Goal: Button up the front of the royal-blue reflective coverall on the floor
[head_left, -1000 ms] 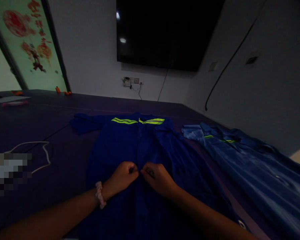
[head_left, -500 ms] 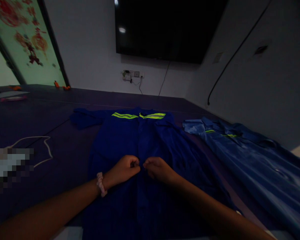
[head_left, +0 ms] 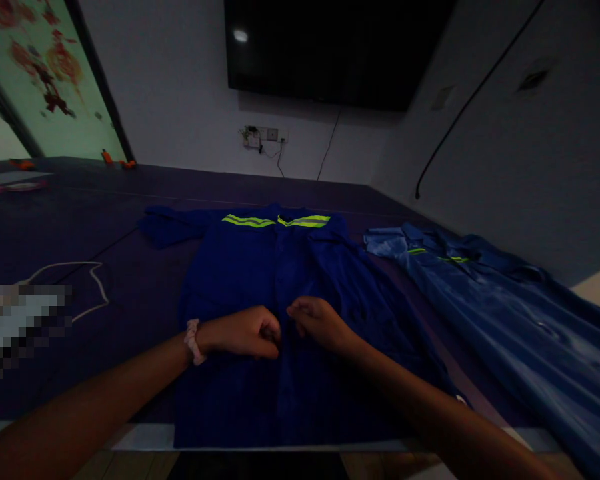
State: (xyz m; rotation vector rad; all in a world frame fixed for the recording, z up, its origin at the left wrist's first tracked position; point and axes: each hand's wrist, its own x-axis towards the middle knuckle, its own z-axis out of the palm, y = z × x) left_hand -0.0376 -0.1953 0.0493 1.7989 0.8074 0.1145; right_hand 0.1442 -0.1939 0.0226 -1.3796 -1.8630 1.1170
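A dark blue work shirt (head_left: 240, 267) with yellow-green reflective strips across the chest lies front up on the purple tabletop, its collar end away from me. Over its front opening my left hand (head_left: 247, 331), with a pale scrunchie (head_left: 194, 341) on the wrist, is closed, fingers curled and thumb low against the placket. Just across the opening, my right hand (head_left: 320, 325) pinches at the other side of the placket. A small gap separates the two hands. The cloth between the fingertips is mostly hidden and dark.
Another blue garment (head_left: 480, 300) with reflective strips lies along the right side. A white cable (head_left: 97, 283) and a pixelated object (head_left: 23, 320) are at the left. Small orange items (head_left: 107, 157) stand at the far edge, below a wall-mounted screen (head_left: 320, 53).
My view has tipped down, bringing the shirt's hem and the near table edge into sight. My left hand has turned slightly and slid lower along the placket; my right hand stays pinched near the opening.
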